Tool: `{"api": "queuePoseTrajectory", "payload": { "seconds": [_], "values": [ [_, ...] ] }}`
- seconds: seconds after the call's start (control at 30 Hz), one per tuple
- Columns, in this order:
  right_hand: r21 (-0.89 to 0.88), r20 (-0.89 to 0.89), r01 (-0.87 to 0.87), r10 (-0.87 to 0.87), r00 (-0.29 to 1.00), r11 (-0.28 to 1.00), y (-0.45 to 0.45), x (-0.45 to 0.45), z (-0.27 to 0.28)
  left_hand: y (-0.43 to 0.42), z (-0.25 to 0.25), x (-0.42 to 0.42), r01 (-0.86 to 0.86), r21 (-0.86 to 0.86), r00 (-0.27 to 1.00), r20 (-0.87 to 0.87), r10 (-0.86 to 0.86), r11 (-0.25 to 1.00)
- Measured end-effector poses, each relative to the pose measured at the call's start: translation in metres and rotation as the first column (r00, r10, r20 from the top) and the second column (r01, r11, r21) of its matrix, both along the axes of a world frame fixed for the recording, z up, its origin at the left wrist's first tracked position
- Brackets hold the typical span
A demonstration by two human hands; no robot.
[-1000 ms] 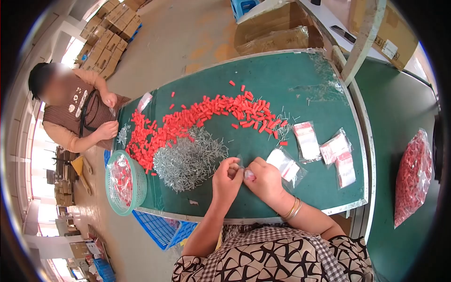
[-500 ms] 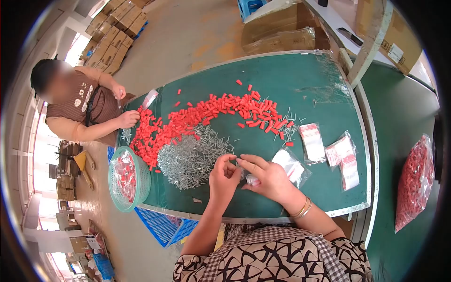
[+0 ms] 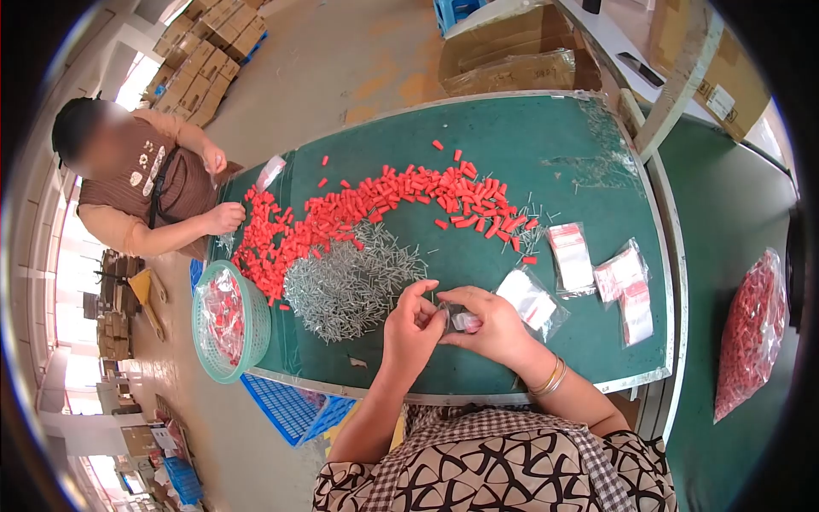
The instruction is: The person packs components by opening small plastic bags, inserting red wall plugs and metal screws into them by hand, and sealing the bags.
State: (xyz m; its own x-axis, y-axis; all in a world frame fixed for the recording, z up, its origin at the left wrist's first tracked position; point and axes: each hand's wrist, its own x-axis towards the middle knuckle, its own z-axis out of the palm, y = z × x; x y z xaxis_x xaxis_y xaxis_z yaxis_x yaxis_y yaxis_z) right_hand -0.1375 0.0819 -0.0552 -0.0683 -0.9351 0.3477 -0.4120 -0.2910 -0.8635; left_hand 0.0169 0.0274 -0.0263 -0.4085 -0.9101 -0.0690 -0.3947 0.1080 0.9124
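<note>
Above the near side of the green table, my right hand [image 3: 495,331] is closed around a small clear plastic bag [image 3: 465,322] with white and reddish parts. My left hand [image 3: 409,331] pinches at the bag's left edge, its fingers curled; the exact grip is partly hidden. Just left of it spreads a heap of silvery screws [image 3: 333,294]. Beyond them runs a long band of small red plastic plugs [image 3: 409,189]. Close to my right hand lies a clear pack of flat white bags [image 3: 527,299].
More packs of bags [image 3: 572,258] lie to the right. At the table's left edge is a green basket [image 3: 260,328] holding filled bags. A co-worker [image 3: 149,183] reaches to the red plugs from the left. A large bag of red pieces [image 3: 751,333] sits on the right-hand surface.
My right fingers have shifted, so more of the small bag shows between my hands. My left hand stays beside it. The co-worker's lower hand has moved slightly back from the red plugs.
</note>
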Motion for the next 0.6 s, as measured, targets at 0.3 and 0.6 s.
{"api": "queuePoseTrajectory", "payload": {
  "seconds": [0.3, 0.6],
  "values": [
    [0.001, 0.055, 0.027, -0.027, 0.998, 1.000, 0.000, 0.004, -0.002, -0.002, -0.003, 0.002, 0.019, 0.001, 1.000, 0.000, -0.019, 1.000],
    [0.230, 0.421, -0.161, 0.051, 0.906, 0.960, 0.001, 0.001, 0.000, -0.026, -0.011, 0.034, 0.060, -0.401, 0.909, 0.401, 0.116, 0.914]
  ]
}}
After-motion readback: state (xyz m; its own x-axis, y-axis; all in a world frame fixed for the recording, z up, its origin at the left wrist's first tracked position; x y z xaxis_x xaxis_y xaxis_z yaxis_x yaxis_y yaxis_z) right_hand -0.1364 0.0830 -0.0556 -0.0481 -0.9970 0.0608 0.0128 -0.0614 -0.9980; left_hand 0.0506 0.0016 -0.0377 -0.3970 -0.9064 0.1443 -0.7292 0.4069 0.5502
